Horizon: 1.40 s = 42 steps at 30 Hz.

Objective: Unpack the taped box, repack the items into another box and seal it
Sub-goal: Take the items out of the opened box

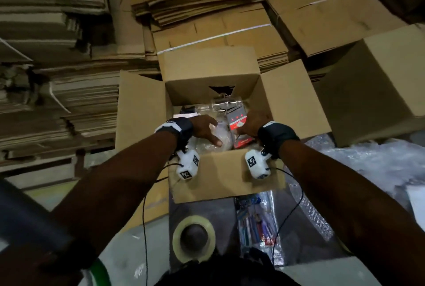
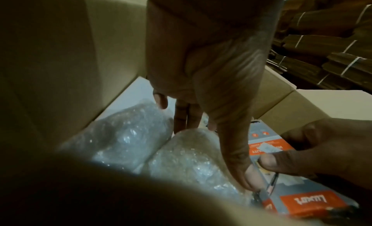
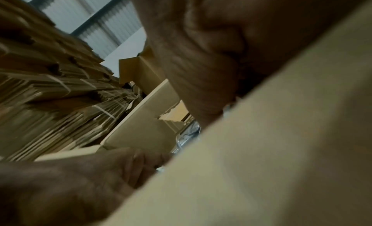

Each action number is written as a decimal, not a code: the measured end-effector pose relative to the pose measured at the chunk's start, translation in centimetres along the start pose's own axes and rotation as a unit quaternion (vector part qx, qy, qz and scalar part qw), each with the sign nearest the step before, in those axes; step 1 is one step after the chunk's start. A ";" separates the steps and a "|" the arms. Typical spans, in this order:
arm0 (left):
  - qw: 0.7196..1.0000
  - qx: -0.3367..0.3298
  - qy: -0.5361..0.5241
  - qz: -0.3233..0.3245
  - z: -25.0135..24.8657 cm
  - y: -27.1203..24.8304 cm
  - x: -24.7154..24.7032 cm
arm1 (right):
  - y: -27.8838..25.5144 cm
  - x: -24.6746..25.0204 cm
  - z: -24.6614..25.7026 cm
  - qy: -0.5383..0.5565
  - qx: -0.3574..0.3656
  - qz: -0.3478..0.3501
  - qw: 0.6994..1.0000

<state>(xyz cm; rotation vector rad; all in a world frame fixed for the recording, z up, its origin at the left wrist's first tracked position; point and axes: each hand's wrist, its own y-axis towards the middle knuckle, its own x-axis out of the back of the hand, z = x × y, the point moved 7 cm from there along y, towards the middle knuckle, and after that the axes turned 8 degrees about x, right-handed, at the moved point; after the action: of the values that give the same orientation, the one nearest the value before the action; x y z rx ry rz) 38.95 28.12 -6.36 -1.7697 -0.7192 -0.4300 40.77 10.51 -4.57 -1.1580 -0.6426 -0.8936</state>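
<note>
An open cardboard box [image 1: 142,111] stands in front of me with its flaps spread. Both hands are inside it. My left hand [image 1: 208,129] lies over a bubble-wrapped bundle [image 1: 222,136]. In the left wrist view the left hand [image 2: 221,150] has straight fingers [image 2: 187,116] at the bundle's [image 2: 181,154] far end and its thumb along the side. My right hand [image 1: 249,124] grips the edge of an orange-and-grey retail pack [image 1: 238,119]; its thumb [image 2: 269,162] presses on the pack [image 2: 310,202]. The near flap [image 3: 281,150] hides the right fingers in the right wrist view.
A second bubble-wrapped bundle [image 2: 130,134] and clear blister packs [image 1: 220,106] lie in the box. A tape roll [image 1: 194,238] and a pen pack [image 1: 257,223] lie near me. Another box [image 1: 372,92] stands right, bubble wrap [image 1: 368,161] beside it. Flat cardboard stacks [image 1: 57,78] surround.
</note>
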 end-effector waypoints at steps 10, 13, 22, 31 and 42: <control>1.000 -0.003 0.005 0.002 -0.8 -1.8 1.6 | -0.6 0.0 -1.6 0.325 -0.040 0.051 0.943; 0.995 -0.038 -0.088 0.009 -1.0 -3.2 3.3 | -3.2 2.0 -1.0 0.465 -0.054 0.006 0.883; 0.957 -0.142 -0.254 -0.005 -1.4 -12.1 7.0 | -13.2 7.5 -1.4 0.606 0.006 -0.023 0.795; 0.948 -0.199 -0.230 -0.097 -6.9 -25.3 -0.4 | -28.2 4.7 -8.3 0.634 0.084 -0.031 0.768; 0.960 -0.062 -0.270 -0.040 -8.3 -24.8 -22.2 | -30.7 -14.3 -21.4 0.621 -0.045 0.032 0.782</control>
<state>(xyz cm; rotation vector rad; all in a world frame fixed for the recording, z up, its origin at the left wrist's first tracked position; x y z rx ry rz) 6.51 19.36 0.54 -2.0046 -1.1686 -0.0333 6.79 -10.53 -7.45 -0.4384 0.5379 -1.3894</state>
